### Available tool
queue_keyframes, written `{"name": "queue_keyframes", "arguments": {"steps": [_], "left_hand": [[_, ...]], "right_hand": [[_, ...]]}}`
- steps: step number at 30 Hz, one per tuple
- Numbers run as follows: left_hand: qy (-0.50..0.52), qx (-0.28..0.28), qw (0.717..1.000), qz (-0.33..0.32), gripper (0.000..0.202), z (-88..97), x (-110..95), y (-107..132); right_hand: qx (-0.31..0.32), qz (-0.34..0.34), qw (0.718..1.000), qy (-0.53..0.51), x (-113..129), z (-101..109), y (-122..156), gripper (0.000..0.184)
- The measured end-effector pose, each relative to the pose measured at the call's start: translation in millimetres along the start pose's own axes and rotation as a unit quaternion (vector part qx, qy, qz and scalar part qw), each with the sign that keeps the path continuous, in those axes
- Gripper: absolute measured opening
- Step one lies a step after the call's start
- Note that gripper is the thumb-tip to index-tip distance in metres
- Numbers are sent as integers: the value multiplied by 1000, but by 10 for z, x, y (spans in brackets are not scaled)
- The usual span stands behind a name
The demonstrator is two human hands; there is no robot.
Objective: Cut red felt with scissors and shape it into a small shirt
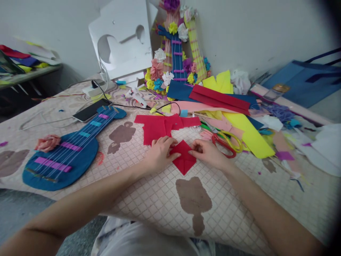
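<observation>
A folded red paper square (184, 160) lies on the table with one corner toward me, creases showing on its lower half. My left hand (162, 153) pinches its left corner between thumb and fingers. At the opposite corner, my right hand (205, 152) has thumb and forefinger closed on the edge. Just beyond my left hand are more red paper pieces (157, 128), flat and partly overlapping. Red-handled scissors (225, 147) and a yellow-handled pair (234, 138) rest to the right of my right hand.
A blue paper guitar (80, 149) with a pink flower lies at left, near a phone (92, 110). A glue gun (137, 97) with its cord sits behind. Coloured paper strips (245, 131) pile up at right. Flower-trimmed guitars (178, 57) lean on the wall beside white foam board (125, 64).
</observation>
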State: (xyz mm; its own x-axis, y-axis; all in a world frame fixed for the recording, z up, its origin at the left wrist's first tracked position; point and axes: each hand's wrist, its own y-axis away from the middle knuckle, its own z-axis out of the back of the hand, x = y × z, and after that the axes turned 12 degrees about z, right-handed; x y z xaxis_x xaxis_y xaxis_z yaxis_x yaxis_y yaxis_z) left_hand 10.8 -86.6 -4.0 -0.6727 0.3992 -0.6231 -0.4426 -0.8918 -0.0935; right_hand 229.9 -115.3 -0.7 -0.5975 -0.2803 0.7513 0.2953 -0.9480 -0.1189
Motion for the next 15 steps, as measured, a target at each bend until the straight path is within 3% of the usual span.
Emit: {"name": "queue_keyframes", "arguments": {"steps": [3, 7, 10, 13, 15], "left_hand": [[105, 8, 994, 16, 33, 0, 29, -7], [226, 93, 969, 40, 40, 16, 91, -38], [303, 139, 940, 66, 35, 26, 125, -78], [361, 151, 913, 113, 32, 36, 119, -106], [384, 154, 899, 146, 32, 49, 99, -109]], "right_hand": [[-28, -20, 990, -133, 37, -1, 38, 21], [-63, -51, 966, -245, 84, -5, 97, 34], [-43, 5, 969, -245, 114, 13, 154, 34], [-20, 51, 984, -171, 150, 36, 214, 16], [-20, 58, 991, -122, 158, 43, 248, 14]]}}
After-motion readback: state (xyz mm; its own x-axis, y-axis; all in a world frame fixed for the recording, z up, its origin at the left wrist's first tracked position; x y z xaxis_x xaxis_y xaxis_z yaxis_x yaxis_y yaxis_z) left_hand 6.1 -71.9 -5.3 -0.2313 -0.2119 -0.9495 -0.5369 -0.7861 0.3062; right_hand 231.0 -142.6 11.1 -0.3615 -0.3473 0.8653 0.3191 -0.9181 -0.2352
